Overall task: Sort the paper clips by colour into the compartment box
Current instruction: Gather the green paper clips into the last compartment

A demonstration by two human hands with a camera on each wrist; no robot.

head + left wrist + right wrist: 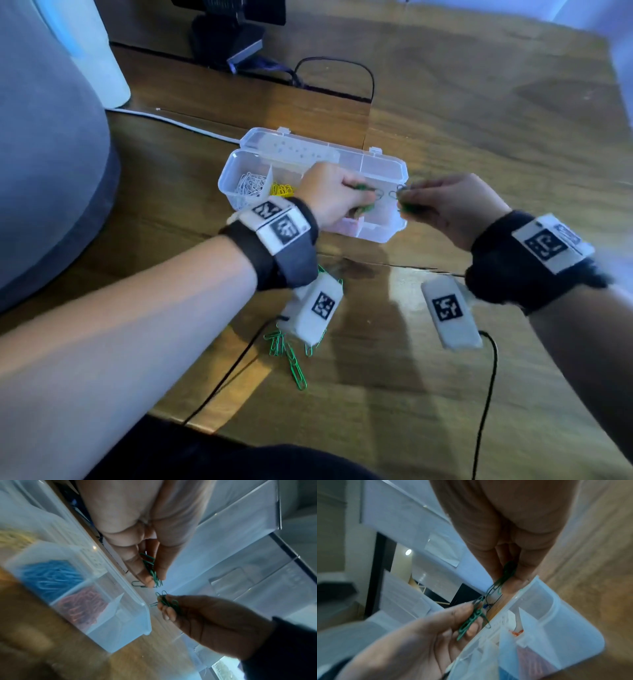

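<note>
The clear compartment box (394, 224) lies open on the wooden table, holding white clips (250, 185) and yellow clips (282, 189). The left wrist view also shows blue clips (51, 574) and red clips (82, 605) in it. Above the box's right end, my left hand (371, 197) pinches a bunch of green clips (150, 568). Facing it a little apart, my right hand (404, 199) pinches another green bunch (169, 602). Several loose green clips (291, 356) lie on the table near me.
The box's lid (308, 150) lies open behind it. A grey cushion (44, 171) fills the left side. A black stand (222, 37) and a black cable loop (342, 75) sit at the back, and a white cable (178, 123) runs to the box. Black wrist cables (486, 394) trail over the near edge.
</note>
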